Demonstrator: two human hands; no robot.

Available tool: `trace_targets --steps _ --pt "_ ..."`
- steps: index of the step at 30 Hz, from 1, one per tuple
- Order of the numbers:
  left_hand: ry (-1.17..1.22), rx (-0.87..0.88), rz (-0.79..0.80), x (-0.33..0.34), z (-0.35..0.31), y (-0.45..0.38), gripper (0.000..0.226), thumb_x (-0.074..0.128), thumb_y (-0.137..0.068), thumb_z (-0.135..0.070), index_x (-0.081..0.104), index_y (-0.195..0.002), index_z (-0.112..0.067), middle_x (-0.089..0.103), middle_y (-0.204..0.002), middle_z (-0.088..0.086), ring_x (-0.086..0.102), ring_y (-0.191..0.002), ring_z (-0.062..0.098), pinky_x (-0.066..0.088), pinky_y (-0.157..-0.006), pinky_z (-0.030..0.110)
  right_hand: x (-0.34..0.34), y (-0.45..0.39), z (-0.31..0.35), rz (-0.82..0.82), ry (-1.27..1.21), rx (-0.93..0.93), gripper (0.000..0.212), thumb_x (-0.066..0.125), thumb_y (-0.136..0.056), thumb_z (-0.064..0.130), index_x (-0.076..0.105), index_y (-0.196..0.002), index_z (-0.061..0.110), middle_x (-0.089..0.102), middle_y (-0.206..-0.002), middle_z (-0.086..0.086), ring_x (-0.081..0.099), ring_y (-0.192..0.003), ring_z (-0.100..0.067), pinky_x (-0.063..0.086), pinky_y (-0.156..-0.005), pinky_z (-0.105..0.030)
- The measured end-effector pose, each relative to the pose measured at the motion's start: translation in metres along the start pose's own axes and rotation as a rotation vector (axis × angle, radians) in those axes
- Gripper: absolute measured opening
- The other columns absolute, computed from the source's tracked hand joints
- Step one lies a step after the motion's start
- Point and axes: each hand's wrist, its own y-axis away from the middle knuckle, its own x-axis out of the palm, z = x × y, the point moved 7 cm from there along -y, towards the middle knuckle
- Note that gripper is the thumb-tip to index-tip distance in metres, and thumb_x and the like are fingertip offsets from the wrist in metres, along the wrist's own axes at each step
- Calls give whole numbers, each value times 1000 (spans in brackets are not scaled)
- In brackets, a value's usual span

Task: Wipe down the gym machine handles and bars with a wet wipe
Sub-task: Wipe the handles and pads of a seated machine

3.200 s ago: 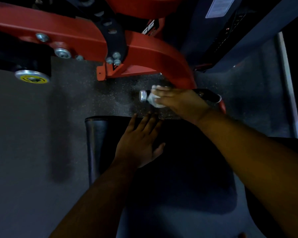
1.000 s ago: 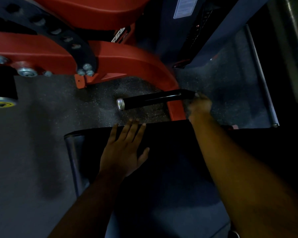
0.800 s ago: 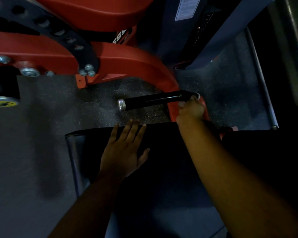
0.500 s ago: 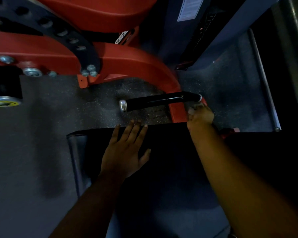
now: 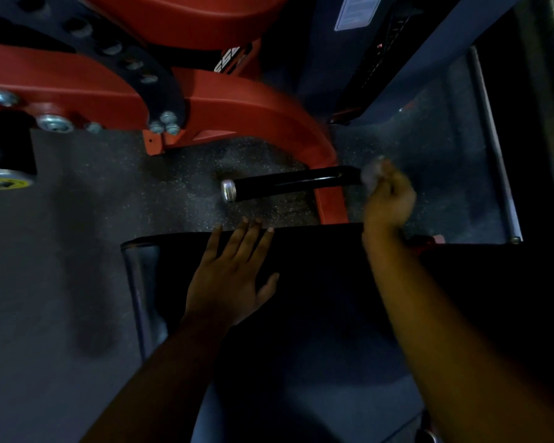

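A black handle (image 5: 288,183) with a silver end cap sticks out leftward from the curved red machine arm (image 5: 269,116). My right hand (image 5: 389,196) grips a crumpled white wet wipe (image 5: 370,174) at the handle's right end, where it meets the red arm. The wipe is blurred and mostly hidden by my fingers. My left hand (image 5: 231,276) lies flat, fingers straight, on the black seat pad (image 5: 317,282) below the handle.
The red frame carries a black plate with bolts (image 5: 163,123) at upper left. A yellow-labelled silver disc (image 5: 4,182) sits at the far left. A dark blue-grey weight housing (image 5: 365,59) stands behind. A metal rail (image 5: 493,148) runs along the right over speckled rubber floor.
My right hand with the wipe slid from the handle's capped left end to its right end, dipped below the handle, and is now back up at the joint. The left hand stayed flat on the pad.
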Motion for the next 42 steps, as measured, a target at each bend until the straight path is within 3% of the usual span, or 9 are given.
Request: trace_targets --steps 2,7,13,17,25,30,34,38,42 --pt "2 -1 -10 0 0 1 76 35 -101 -62 27 -163 -17 27 -169 8 20 -157 22 14 -125 57 -10 -43 -2 -44 402 19 32 46 -103 9 68 -126 6 68 -126 -12 63 -113 -15 47 -94 -24" --pt "6 3 -28 0 1 1 76 37 -102 -61 28 -162 -17 27 -168 9 21 -157 23 16 -124 58 12 -78 -13 234 963 77 26 46 -103 8 66 -118 1 66 -120 -22 62 -95 -29 45 -68 -27" --pt "-3 5 11 2 1 1 77 33 -101 -63 25 -163 -18 25 -169 8 17 -158 23 11 -125 57 62 -34 26 472 975 -160 32 46 -102 13 75 -114 21 71 -121 -7 64 -96 -14 50 -71 -10" --pt "3 8 18 2 0 1 77 31 -102 -63 22 -164 -18 22 -170 8 15 -158 23 10 -125 57 119 45 45 725 1113 -419 35 41 -105 9 71 -121 17 68 -125 -6 64 -110 -22 49 -95 -31" --pt "6 23 49 2 0 1 77 22 -103 -65 22 -164 -18 20 -170 7 13 -158 23 4 -126 56 180 127 41 1223 963 -625 43 44 -104 11 57 -143 24 50 -153 -1 47 -140 -15 32 -112 -24" --pt "12 28 27 6 0 1 78 23 -102 -65 16 -165 -19 18 -171 7 10 -159 23 6 -126 57 103 91 32 1059 982 -966 60 50 -90 -15 52 -146 6 45 -155 -8 40 -145 -19 20 -125 -28" --pt "30 25 -39 2 0 1 78 31 -101 -62 24 -163 -17 28 -168 8 18 -158 23 12 -125 57 46 70 19 561 1275 -1105 45 50 -99 0 54 -144 3 52 -150 -14 47 -141 -30 36 -117 -38" --pt "28 49 -75 0 1 7 76 32 -103 -60 26 -163 -14 23 -170 11 14 -159 24 9 -125 59 17 44 9 101 666 -309 14 58 -100 21 68 -96 12 67 -89 0 68 -74 2 51 -78 -23" --pt "-32 -16 -52 4 18 27 78 26 -103 -63 18 -164 -15 9 -172 10 5 -159 24 4 -125 59 60 76 1 2 235 -88 24 42 -108 12 58 -125 6 72 -88 5 67 -75 -5 53 -84 -22"
